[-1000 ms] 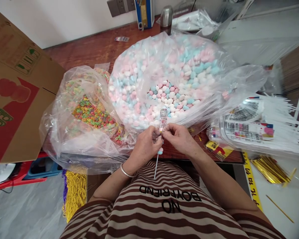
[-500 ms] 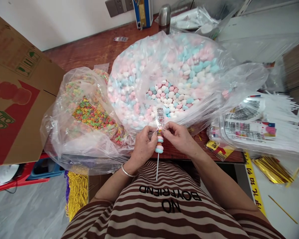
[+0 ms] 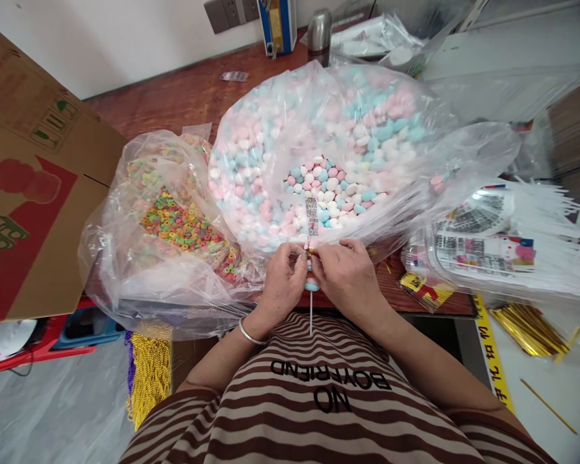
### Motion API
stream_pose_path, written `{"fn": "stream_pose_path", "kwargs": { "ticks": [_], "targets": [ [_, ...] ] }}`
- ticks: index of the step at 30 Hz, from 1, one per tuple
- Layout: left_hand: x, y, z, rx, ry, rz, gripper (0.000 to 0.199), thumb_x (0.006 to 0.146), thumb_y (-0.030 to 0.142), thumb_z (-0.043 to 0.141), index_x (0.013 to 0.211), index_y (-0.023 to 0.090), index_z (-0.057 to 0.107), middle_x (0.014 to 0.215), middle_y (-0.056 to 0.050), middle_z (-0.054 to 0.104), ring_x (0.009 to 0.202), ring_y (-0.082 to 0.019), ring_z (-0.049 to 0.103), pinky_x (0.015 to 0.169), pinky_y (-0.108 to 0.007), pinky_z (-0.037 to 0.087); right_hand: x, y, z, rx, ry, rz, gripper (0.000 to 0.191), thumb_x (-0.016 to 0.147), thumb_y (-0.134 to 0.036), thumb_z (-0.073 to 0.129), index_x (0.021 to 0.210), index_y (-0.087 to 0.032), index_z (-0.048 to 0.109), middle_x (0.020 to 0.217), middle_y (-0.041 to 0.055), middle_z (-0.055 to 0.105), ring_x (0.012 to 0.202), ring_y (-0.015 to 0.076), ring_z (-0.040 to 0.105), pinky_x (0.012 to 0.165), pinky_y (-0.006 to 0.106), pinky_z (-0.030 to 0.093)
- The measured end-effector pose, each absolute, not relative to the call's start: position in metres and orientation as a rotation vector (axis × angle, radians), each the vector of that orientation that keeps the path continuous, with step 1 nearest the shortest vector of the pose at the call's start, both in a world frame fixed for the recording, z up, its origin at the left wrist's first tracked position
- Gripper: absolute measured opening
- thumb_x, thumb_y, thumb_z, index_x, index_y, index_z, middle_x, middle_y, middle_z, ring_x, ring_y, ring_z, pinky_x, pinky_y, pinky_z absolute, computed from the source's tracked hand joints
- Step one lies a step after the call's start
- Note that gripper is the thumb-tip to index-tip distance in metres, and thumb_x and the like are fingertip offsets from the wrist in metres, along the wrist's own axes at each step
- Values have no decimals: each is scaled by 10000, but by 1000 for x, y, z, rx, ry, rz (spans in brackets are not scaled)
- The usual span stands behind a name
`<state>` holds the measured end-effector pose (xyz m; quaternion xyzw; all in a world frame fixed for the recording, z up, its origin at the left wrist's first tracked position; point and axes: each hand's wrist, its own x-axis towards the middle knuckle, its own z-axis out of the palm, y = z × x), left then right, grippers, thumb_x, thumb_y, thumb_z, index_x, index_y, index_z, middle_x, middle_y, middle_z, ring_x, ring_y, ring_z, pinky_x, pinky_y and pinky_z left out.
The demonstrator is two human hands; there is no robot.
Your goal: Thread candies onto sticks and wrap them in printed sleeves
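Note:
My left hand pinches a candy skewer from its left side, close to the top of the stack. My right hand closes on the same spot from the right, its curled fingers covering part of the candies. Pastel blue and orange pieces show between the hands, with a thin white stick pointing down toward my shirt. Above my fingertips stands the clear printed end of a wrapper. A small shiny red and yellow bit shows between the fingertips; its kind cannot be made out.
Behind the hands lies a large clear bag of pink, white and blue candies. Left of it is a bag of small ring candies, beside a cardboard box. Printed wrappers with white sticks and gold twist ties lie right.
The candy skewer has shifted slightly up, and its wrapper end stands higher. My right hand has turned inward, its fingers curling over the candies. My left hand stays nearly in place.

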<state>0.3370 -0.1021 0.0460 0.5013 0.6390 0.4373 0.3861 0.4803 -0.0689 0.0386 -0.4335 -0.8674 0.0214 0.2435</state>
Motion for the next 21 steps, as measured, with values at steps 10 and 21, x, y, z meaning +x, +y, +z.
{"fn": "stream_pose_path", "kwargs": {
  "ticks": [10,21],
  "targets": [
    [328,-107,38,1038,1513,1104,146,908,328,615,866,189,624,950,-39,645,906,-168,577,828,-258,450,482,-79,32,-1163,-2108,491,104,975,-176,520,975,-215,616,867,62,728,798,232,647,749,334,447],
    [327,-112,45,1327,1533,1105,96,918,247,581,842,191,600,1040,-63,627,1004,-188,584,913,-296,425,478,-86,42,-1266,-2274,232,204,994,-214,522,807,-193,603,750,50,680,670,206,576,671,333,356]
  ]
}}
